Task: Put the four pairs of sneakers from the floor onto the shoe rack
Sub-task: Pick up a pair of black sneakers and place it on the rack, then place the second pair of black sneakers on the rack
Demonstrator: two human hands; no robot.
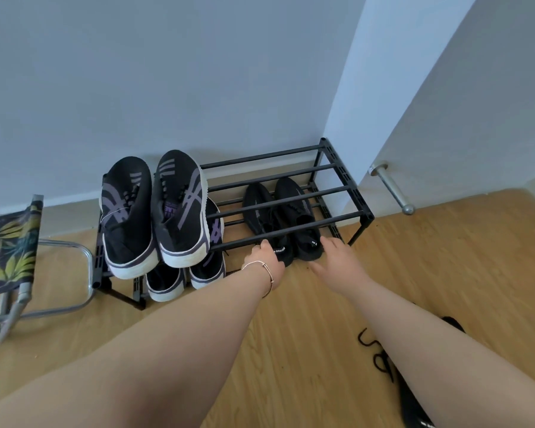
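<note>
A black two-tier shoe rack (291,171) stands against the wall. One pair of black sneakers with purple stripes (155,211) lies on the left of its top tier, and a similar pair (183,276) sits below on the lower tier. An all-black pair (281,211) sits on the right of the lower tier, heels toward me. My left hand (264,257) is curled around the heel of the left black sneaker. With fingers spread, my right hand (337,261) touches the heel of the right one. Another black shoe with loose laces (410,400) lies on the floor, partly hidden by my right arm.
A folding stool (10,242) with leaf-print fabric stands left of the rack. A white door with a metal handle (389,186) is just right of the rack. The right half of the rack's top tier (337,183) holds no shoes. Wooden floor (445,257) lies in front.
</note>
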